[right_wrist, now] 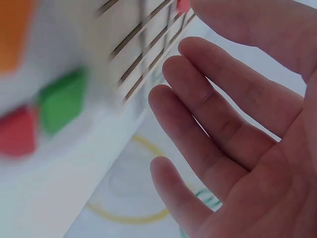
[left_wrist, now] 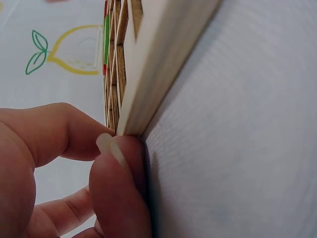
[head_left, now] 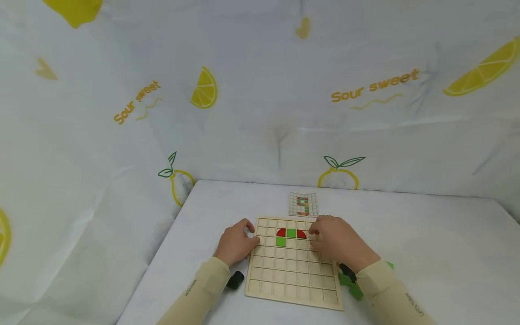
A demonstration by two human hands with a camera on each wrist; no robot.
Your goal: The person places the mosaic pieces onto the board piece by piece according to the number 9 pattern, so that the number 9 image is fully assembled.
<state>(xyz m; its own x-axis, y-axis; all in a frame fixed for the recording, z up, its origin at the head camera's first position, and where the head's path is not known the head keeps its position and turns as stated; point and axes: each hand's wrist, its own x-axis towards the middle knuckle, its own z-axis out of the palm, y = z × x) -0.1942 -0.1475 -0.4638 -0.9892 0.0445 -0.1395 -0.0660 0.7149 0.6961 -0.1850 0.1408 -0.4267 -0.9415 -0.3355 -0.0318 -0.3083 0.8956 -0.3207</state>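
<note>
A wooden grid board (head_left: 284, 275) lies on the white table. Near its far edge, two red quarter-round pieces (head_left: 281, 232) flank a green square (head_left: 291, 233), and another green square (head_left: 280, 241) sits just below the left red one. My left hand (head_left: 237, 242) holds the board's left edge; in the left wrist view its fingertips (left_wrist: 119, 163) come together at the wooden rim. Over the board's right side is my right hand (head_left: 335, 239), its fingers (right_wrist: 208, 109) loosely extended with nothing held. Its thumb tip is close by a red piece (right_wrist: 183, 5) in the right wrist view.
A printed pattern card (head_left: 302, 204) lies beyond the board. Loose green pieces (head_left: 351, 286) are by the board's right edge, partly behind the right sleeve. A dark cylindrical object (head_left: 235, 280) sits left of the board. A lemon-print sheet (head_left: 260, 113) hangs behind the table.
</note>
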